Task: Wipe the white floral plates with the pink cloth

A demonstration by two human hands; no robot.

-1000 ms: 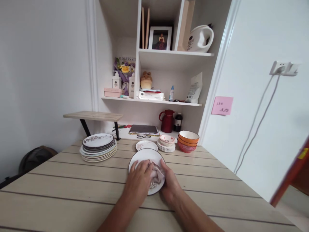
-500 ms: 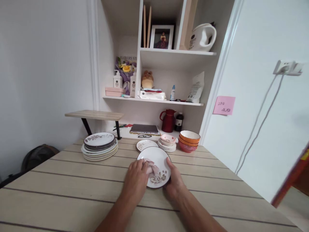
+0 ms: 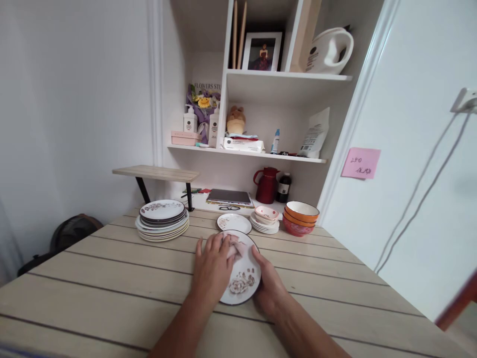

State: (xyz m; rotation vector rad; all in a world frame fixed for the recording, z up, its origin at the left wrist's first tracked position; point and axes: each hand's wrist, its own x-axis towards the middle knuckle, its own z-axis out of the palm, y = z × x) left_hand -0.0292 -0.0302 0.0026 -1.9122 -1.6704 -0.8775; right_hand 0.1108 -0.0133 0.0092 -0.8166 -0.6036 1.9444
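A white plate with a dark rim and a flower print lies on the wooden table in front of me. My left hand lies on the plate's left half, fingers pressed down on a crumpled pinkish cloth at the plate's far side. My right hand grips the plate's right rim, thumb on top.
A stack of plates stands at the back left. Behind my plate are a small plate, a stack of saucers topped by a pink dish, and stacked orange bowls. Shelves, a red jug and a low wooden riser line the wall.
My left hand has pushed the cloth from the plate's near middle to its far edge, uncovering the flower print. The right hand kept its hold on the rim. The view shifted left.
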